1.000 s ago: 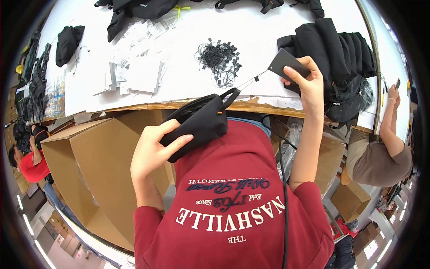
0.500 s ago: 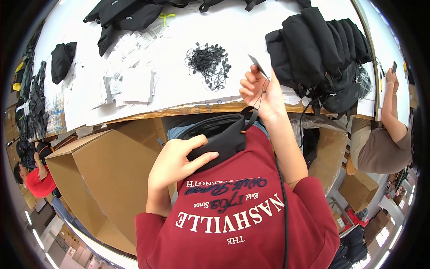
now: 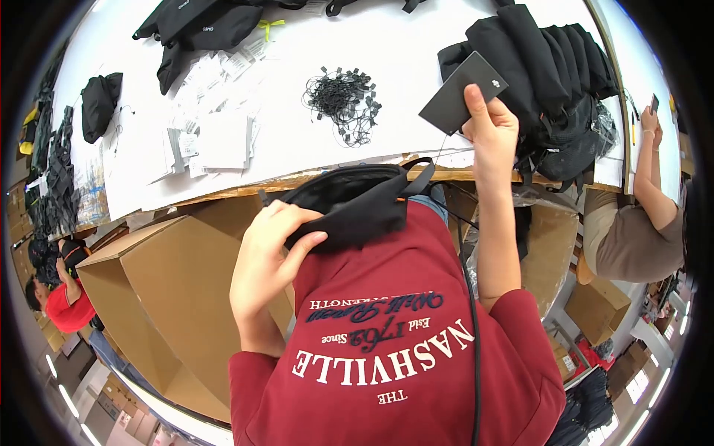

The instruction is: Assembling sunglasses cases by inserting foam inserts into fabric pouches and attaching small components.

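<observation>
A black fabric pouch [image 3: 364,219] lies against my front at the table's near edge, its mouth gaping. My left hand [image 3: 271,249] pinches the pouch's left end between thumb and fingers. Raised over the table edge, my right hand [image 3: 494,137] grips a flat black hang tag [image 3: 457,97] with a small light mark. From the tag a thin string runs down toward the fabric loop [image 3: 422,177] at the pouch's right end. On the white table [image 3: 290,141], a tangle of black tag strings [image 3: 342,100] sits left of the tag.
Folded black bags [image 3: 543,67] are stacked at the right, partly behind my right hand. White paper tags [image 3: 227,141] lie left; more black bags [image 3: 212,28] are at the far side. A cardboard box [image 3: 175,297] stands below the table. Another person [image 3: 632,234] works at the right.
My right hand has risen and moved right, turning the tag flat toward view and drawing the string straighter. My left hand and the pouch have shifted slightly left, and the pouch's mouth gapes wider.
</observation>
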The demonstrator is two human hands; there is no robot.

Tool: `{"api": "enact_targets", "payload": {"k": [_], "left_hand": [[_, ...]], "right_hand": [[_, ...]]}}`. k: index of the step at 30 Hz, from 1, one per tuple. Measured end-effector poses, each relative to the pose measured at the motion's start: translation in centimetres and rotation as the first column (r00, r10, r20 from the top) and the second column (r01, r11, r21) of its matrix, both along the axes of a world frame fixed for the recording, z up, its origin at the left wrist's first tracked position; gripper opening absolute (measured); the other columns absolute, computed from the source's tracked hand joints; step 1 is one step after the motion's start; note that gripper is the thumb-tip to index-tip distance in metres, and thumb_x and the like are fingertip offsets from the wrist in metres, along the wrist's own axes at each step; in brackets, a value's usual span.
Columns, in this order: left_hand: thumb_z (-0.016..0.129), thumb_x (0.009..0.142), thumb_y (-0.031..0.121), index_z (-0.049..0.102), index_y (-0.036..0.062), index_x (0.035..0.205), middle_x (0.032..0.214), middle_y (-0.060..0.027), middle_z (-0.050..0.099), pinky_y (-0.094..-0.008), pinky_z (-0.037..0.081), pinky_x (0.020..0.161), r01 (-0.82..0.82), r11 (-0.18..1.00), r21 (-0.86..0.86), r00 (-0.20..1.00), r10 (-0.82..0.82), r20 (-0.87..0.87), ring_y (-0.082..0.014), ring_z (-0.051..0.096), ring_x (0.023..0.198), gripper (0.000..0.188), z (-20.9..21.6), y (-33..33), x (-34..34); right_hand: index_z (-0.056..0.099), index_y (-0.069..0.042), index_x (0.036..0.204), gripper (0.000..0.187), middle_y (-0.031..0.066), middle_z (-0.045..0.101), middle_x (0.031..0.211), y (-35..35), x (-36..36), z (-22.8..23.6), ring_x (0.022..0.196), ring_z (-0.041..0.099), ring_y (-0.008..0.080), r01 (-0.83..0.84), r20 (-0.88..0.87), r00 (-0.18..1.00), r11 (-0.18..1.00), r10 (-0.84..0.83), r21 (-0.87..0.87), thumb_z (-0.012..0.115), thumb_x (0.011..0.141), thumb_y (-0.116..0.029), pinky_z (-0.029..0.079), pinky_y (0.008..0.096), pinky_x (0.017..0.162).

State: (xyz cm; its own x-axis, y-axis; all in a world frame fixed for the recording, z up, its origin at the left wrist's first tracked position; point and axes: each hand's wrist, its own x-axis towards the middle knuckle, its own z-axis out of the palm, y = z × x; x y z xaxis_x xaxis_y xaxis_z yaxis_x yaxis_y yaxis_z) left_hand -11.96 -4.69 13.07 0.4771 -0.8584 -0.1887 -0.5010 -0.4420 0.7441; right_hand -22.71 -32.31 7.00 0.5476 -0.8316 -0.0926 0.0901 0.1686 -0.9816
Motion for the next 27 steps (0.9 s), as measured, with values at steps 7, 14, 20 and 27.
{"api": "enact_targets", "payload": {"k": [7,14,20,27], "left_hand": [[0.075,0.069,0.010,0.070,0.0123,0.088,0.127,-0.0057,0.058,-0.0389,0.032,0.101,0.032,0.980,-0.196,0.935,0.039,0.352,-0.0285,0.043,0.121,0.020,-1.0,-2.8,-1.6],[0.072,0.074,0.016,0.068,0.0148,0.089,0.108,0.0014,0.062,-0.0379,0.034,0.095,0.209,0.971,-0.118,0.909,-0.148,0.390,-0.0228,0.050,0.111,0.016,-2.3,-2.1,-0.7],[0.071,0.073,0.009,0.067,0.0124,0.091,0.108,-0.0022,0.061,-0.0383,0.037,0.095,0.176,0.948,-0.266,0.972,-0.125,0.197,-0.0244,0.053,0.106,0.019,-2.9,-2.7,0.0],[0.067,0.082,0.010,0.066,0.0078,0.093,0.086,-0.0049,0.062,-0.0357,0.038,0.093,0.264,0.946,-0.188,0.963,-0.270,-0.004,-0.0226,0.056,0.090,0.011,-3.6,-3.5,2.0]], "right_hand": [[0.066,-0.003,0.062,0.030,0.0106,0.057,0.053,3.9,0.7,5.9,0.046,0.054,0.0185,-0.788,-0.641,0.615,0.372,0.459,-0.490,0.075,0.077,-0.027,0.039,0.0285,0.047],[0.072,-0.007,0.077,0.037,0.0114,0.063,0.062,4.7,0.8,4.5,0.058,0.061,0.0290,-0.912,-0.743,0.406,0.187,0.531,-0.365,0.069,0.079,-0.043,0.047,0.0366,0.056],[0.073,-0.009,0.085,0.040,0.0104,0.066,0.067,4.5,-0.3,4.4,0.060,0.064,0.0271,-0.960,-0.739,0.279,0.201,0.613,-0.196,0.078,0.070,-0.045,0.049,0.0319,0.059],[0.069,-0.006,0.077,0.036,0.0098,0.059,0.057,4.2,-0.3,4.2,0.050,0.056,0.0255,-0.924,-0.710,0.380,0.222,0.593,-0.310,0.080,0.070,-0.040,0.042,0.0318,0.050]]}}
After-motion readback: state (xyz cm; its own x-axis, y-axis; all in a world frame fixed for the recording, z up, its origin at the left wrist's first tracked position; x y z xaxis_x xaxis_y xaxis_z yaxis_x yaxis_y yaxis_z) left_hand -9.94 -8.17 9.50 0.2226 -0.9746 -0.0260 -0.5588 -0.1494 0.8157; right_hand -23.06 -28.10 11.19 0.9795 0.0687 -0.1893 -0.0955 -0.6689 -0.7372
